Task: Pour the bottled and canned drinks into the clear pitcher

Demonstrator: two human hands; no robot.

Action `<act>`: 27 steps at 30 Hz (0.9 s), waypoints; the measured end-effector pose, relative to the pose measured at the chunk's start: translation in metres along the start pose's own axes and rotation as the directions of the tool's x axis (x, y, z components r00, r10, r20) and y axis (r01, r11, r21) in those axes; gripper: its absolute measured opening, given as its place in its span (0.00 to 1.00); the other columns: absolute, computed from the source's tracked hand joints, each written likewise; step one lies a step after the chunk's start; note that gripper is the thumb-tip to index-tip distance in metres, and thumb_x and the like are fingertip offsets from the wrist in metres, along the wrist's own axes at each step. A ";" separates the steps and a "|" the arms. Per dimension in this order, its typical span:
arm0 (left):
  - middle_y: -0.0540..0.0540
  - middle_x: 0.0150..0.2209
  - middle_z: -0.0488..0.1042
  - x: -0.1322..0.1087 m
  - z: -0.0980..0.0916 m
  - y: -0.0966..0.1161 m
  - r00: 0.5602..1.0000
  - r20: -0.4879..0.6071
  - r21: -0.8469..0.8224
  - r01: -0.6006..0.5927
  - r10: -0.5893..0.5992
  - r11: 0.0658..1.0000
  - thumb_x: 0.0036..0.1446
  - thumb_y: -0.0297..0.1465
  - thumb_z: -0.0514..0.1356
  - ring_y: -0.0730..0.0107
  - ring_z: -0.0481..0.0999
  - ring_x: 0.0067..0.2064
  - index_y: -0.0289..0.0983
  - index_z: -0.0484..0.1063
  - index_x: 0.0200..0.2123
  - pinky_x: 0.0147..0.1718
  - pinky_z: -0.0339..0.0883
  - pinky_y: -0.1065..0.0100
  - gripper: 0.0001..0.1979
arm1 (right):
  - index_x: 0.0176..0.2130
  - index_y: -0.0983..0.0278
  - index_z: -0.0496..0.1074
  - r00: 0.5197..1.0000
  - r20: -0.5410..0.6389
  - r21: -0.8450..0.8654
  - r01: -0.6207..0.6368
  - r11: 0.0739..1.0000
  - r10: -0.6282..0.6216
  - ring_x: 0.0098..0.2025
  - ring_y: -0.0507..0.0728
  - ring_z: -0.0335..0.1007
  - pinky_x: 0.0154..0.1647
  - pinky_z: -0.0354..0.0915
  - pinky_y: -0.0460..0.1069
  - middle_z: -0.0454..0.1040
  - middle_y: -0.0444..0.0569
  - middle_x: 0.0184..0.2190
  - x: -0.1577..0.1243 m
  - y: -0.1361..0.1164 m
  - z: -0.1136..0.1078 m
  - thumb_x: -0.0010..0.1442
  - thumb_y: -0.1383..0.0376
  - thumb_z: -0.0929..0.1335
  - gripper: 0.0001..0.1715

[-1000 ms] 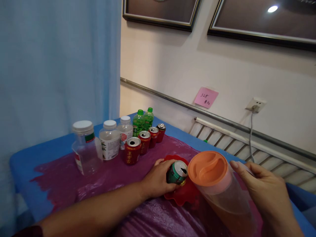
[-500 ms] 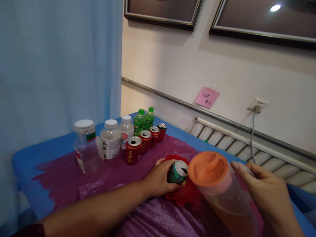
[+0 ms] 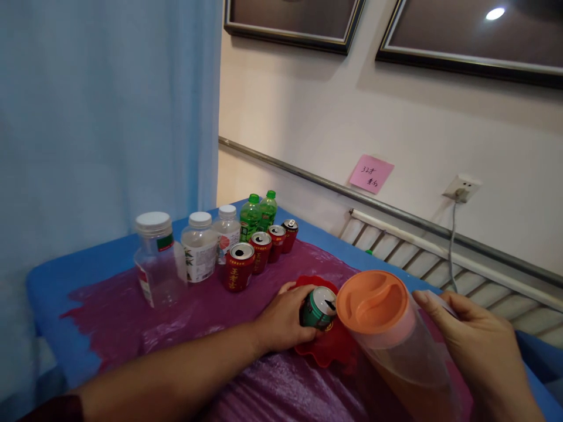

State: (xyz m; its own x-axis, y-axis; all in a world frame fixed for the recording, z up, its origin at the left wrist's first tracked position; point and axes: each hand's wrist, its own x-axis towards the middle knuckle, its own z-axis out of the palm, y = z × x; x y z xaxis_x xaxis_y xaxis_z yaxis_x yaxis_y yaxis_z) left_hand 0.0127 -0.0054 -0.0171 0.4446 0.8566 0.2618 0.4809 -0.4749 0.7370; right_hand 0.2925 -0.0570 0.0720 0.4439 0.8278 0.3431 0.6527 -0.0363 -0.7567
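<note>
Left hand [image 3: 285,319]: fingers clamped around 1 green drink can [image 3: 317,317], opened, tilted toward the right, above a red scalloped dish [image 3: 320,353]; right hand [image 3: 486,343]: fingers closed on the handle of 1 clear pitcher [image 3: 402,357], orange lid [image 3: 373,302] tipped toward the can's mouth; brownish liquid inside; lid-to-can contact: cannot tell; behind, on purple plastic sheeting [image 3: 206,313]: 4 red cans [image 3: 240,275], 3 white-capped bottles [image 3: 201,258], 2 green-capped bottles [image 3: 250,221].

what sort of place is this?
Indoors, likely a curtained-off corner of a room: a blue curtain hangs at left, a radiator runs along the wall, and framed pictures hang above.
</note>
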 end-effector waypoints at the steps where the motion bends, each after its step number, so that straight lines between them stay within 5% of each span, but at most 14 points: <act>1: 0.49 0.54 0.77 0.000 0.000 0.000 1.000 0.003 -0.007 -0.001 0.001 1.000 0.41 0.35 0.74 0.52 0.72 0.57 0.46 0.69 0.56 0.66 0.49 0.50 0.36 | 0.20 0.62 0.64 1.000 -0.002 0.002 0.005 1.000 -0.005 0.24 0.51 0.52 0.20 0.51 0.45 0.55 0.40 0.19 0.000 0.000 0.000 0.49 0.41 0.71 0.29; 27: 0.49 0.53 0.78 0.000 0.001 0.000 1.000 -0.009 0.010 0.016 -0.016 1.000 0.41 0.36 0.73 0.52 0.73 0.57 0.45 0.70 0.55 0.67 0.48 0.49 0.35 | 0.22 0.62 0.69 1.000 0.014 0.003 0.014 1.000 -0.014 0.25 0.52 0.54 0.21 0.52 0.46 0.60 0.40 0.20 0.001 0.007 0.000 0.50 0.40 0.72 0.29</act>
State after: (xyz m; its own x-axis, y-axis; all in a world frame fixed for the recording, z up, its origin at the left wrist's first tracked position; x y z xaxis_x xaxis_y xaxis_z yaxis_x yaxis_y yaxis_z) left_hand 0.0137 -0.0059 -0.0176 0.4302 0.8660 0.2550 0.4959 -0.4628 0.7348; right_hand 0.2979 -0.0563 0.0675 0.4258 0.8361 0.3459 0.6570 -0.0228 -0.7536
